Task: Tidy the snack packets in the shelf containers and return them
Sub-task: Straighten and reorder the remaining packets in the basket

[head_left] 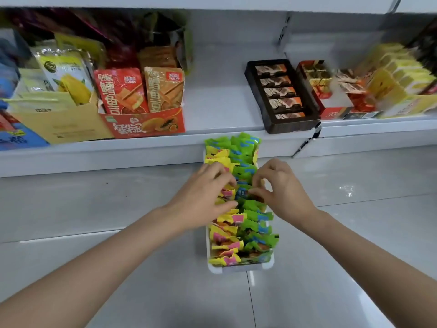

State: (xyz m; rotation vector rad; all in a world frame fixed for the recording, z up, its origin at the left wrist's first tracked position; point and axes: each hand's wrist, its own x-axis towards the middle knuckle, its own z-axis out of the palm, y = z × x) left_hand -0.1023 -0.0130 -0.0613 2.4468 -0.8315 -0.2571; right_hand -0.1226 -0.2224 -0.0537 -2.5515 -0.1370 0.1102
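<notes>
Far left of the shelf point(212, 95): a blue box point(16, 138), partly out of view, then a tan carton point(59, 124) with yellow pouches point(67, 76) standing in it. Next, an orange-red box point(144, 125) with a papaya picture, holding upright red and tan packs point(139, 91).

Centre — a long white tray point(214, 268) sits on the grey tiled floor point(94, 209) just in front of the shelf's lower edge, its far end under the shelf lip. It is packed with small packets point(236, 223) in two rows: yellow with pink patches on the left, green with blue patches on the right. Edges are zigzag-cut; most packets stand on edge, somewhat ragged in line.

Left hand point(203, 197) is over the yellow row near the tray's middle, fingers curled down among the packets and thumb against them; whether it pinches one I cannot tell. Right hand point(281, 188) is over the green row, thumb and forefinger closed in a narrow pinch on a packet — the exact one is hidden by the fingers. Both forearms are bare.

Right of centre on the shelf: a dark brown tray point(255, 95) of brown-and-orange bars, a red box point(316, 81) just beside it, loose orange wrappers point(352, 88), then yellow boxes point(397, 74) at far right, blurred.
</notes>
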